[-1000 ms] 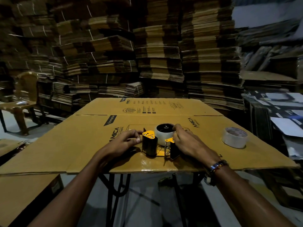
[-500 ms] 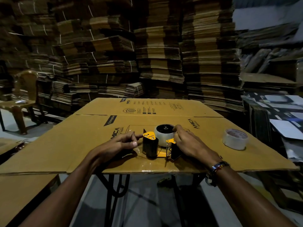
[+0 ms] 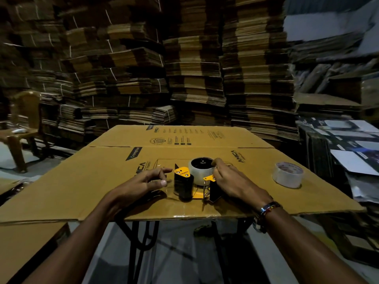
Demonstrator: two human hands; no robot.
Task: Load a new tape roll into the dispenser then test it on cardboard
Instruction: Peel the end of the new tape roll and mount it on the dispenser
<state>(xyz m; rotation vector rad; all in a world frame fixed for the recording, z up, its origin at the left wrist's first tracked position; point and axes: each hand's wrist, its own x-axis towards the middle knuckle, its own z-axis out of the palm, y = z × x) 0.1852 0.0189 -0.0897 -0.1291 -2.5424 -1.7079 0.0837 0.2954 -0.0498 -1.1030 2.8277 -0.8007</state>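
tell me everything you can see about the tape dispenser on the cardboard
The tape dispenser lies on its side on the flattened cardboard sheet, near its front edge. It has a yellow metal-looking frame with black parts: a black roller at its left end and a black handle at its right. A pale tape roll sits on its black hub, facing up. The right hand grips the roll and handle side; the left hand rests just left of it, apart.

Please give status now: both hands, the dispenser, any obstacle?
Left hand open beside dispenser. Right hand gripping roll mounted on it. Spare roll apart at right; nothing blocking.
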